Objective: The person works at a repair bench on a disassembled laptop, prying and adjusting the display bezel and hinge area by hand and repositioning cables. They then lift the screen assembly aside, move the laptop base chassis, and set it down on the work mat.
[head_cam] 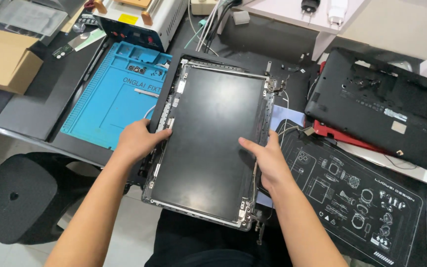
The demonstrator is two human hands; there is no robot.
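- Left hand (137, 141): fingers curled over the left edge of the laptop screen panel (208, 143), gripped there.
- Right hand (268, 158): fingers closed on the panel's right edge, thumb laid flat on the dark glass.
- Panel held tilted, bare metal frame and hinges exposed, above the dark surface (35, 113).
- Blue repair mat (109, 104) seen left, black printed mat (362, 198) right.
- Opened laptop base (371, 104) placed at far right.
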